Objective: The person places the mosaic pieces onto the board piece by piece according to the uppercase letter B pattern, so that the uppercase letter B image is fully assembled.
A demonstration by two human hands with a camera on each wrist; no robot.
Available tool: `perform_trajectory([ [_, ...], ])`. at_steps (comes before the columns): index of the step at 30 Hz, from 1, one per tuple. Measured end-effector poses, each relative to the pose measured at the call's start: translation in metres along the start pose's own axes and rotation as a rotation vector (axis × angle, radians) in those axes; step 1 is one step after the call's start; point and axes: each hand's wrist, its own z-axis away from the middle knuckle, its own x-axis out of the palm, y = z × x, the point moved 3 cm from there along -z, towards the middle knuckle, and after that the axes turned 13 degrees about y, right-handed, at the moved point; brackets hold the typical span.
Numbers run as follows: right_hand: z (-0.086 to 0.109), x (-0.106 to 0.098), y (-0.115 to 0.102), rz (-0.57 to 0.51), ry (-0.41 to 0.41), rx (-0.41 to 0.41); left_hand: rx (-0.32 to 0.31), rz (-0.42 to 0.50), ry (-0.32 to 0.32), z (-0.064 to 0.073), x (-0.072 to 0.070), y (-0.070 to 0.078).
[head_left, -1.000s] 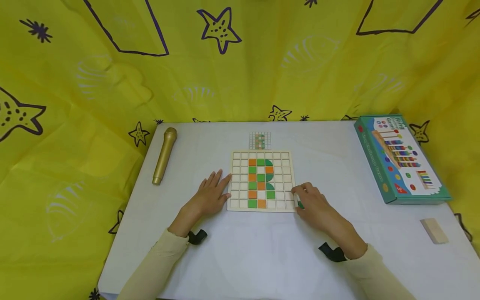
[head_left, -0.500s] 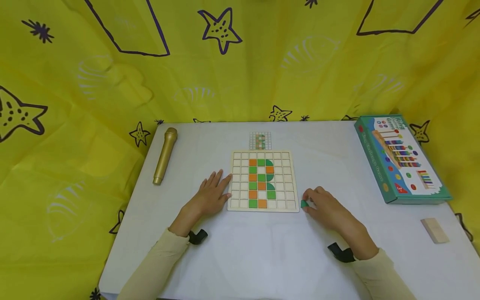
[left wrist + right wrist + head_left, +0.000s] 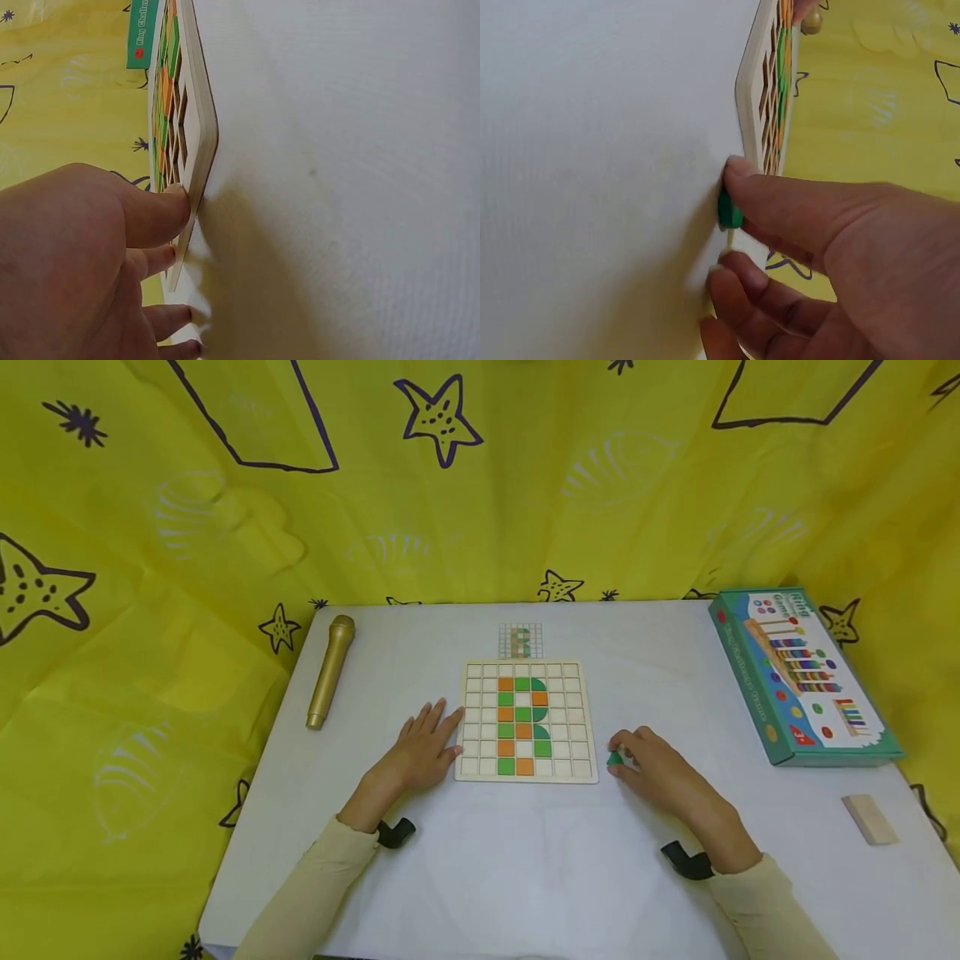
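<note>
A wooden grid board [image 3: 570, 768] lies mid-table, with orange and green tiles set in it in the shape of a letter R. Against its left edge rests my left hand [image 3: 420, 756], fingers spread flat; in the left wrist view the thumb [image 3: 157, 214] touches the board's rim. Just off the board's right side, my right hand [image 3: 656, 768] pinches a small dark green tile [image 3: 615, 758] between thumb and fingers, close to the tabletop. The right wrist view shows this green tile [image 3: 730, 211] under the thumb, partly covered. Behind the board lies a small pattern card [image 3: 521, 641].
A golden microphone [image 3: 330, 672] lies at the left of the white table [image 3: 480, 877]. To the right are a green game box [image 3: 806, 681] and a small wooden block [image 3: 870, 820]. A yellow patterned cloth [image 3: 510, 510] hangs behind the table.
My right hand has moved right, off the board's right edge, with the green tile in its fingers. My left hand has stayed in place.
</note>
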Motion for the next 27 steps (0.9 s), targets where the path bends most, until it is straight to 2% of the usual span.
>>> perform_trajectory([
  [4,0.001,-0.003,0.002,-0.004,0.012,0.012,0.004,-0.002,0.001,0.0,0.001,0.0],
  [10,0.001,-0.003,0.002,-0.043,-0.022,-0.07,-0.001,0.001,-0.003,0.0,0.0,0.001],
  [13,-0.002,-0.001,0.003,-0.031,0.008,-0.084,0.001,0.002,-0.002,0.001,0.0,0.0],
  [19,-0.005,0.003,0.003,-0.042,0.088,-0.049,0.003,0.003,-0.002,0.0,0.0,0.001],
  [22,-0.008,0.006,-0.002,-0.075,0.111,-0.033,0.001,0.0,-0.003,0.0,0.0,0.001],
  [27,-0.011,0.021,-0.023,-0.125,0.083,-0.041,-0.005,-0.005,-0.002,0.001,0.0,0.0],
])
